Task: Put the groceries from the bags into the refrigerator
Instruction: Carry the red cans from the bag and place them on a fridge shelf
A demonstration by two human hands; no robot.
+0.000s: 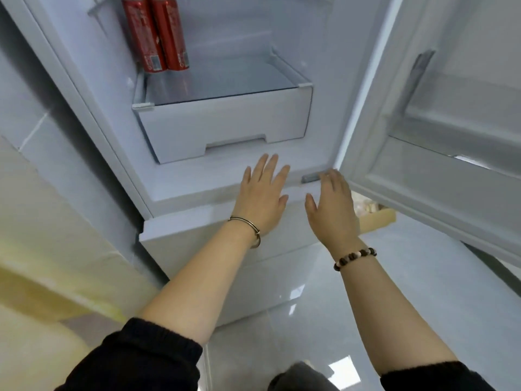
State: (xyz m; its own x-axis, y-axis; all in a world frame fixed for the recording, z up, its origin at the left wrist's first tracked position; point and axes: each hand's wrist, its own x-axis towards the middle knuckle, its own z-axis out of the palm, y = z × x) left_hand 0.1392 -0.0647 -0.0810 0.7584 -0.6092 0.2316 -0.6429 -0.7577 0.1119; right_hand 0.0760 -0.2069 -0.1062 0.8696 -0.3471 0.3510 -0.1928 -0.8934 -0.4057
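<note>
The white refrigerator [118, 114] stands open in front of me. Two red cans [156, 32] stand upright at the back left of a glass shelf [225, 80]. Below the shelf sits a white crisper drawer [225, 122], pushed in. My left hand [263, 193] reaches out flat, fingers spread, over the lower front edge of the compartment, holding nothing. My right hand [332, 204] is beside it, fingers apart and empty, its fingertips near a grey hinge piece [311, 177] at the door's corner. No bags are in view.
The fridge door [439, 153] is swung open to the right, with empty door bins. A cardboard box [375, 218] with pale packets shows under the door. A closed lower drawer front [253, 266] lies beneath my arms. Glossy light floor tiles [408, 292] spread to the right.
</note>
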